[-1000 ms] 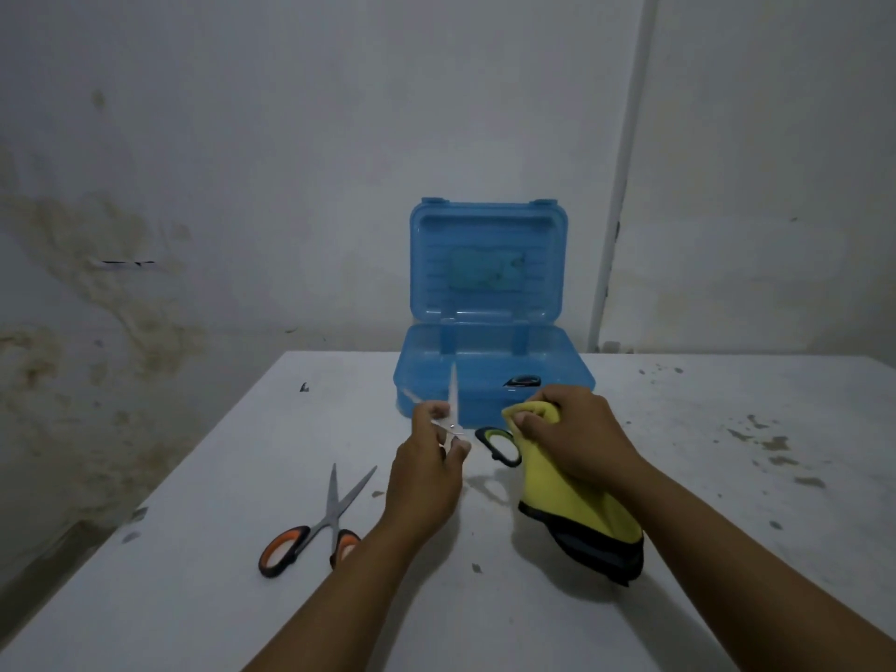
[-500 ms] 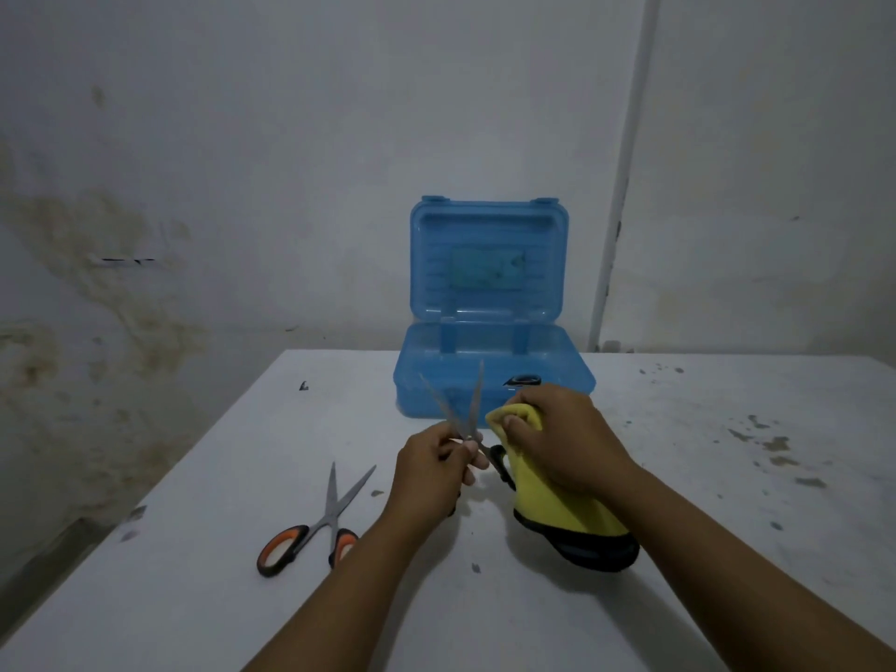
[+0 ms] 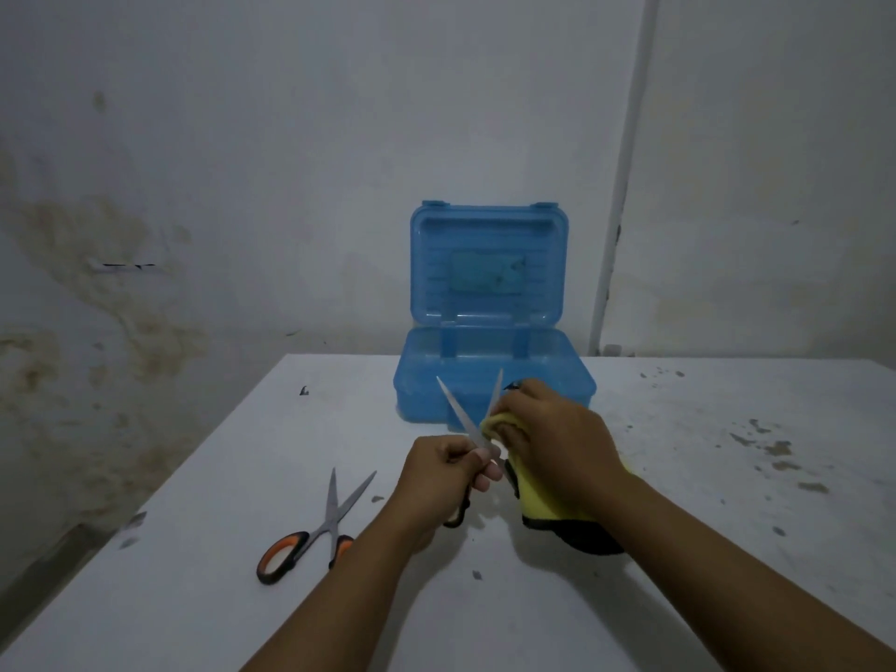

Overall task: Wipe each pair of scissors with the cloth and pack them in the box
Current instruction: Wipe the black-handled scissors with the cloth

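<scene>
Scissors were held up in front of the blue box, blades spread in a V with tips pointing up and away. Left hand gripped them near the pivot, fingers curled; a dark handle loop showed below the fist. Right hand clutched the yellow cloth and pressed a bunched corner against the right blade. Cloth's lower, dark-edged end trailed down onto the white worktop. Box stood open at the far edge, lid upright against the wall; a small dark item showed at its front rim, partly hidden by the right hand, so what it was could not be told. Second pair, orange-handled scissors, lay flat on the worktop left of the left forearm, blades slightly apart.
</scene>
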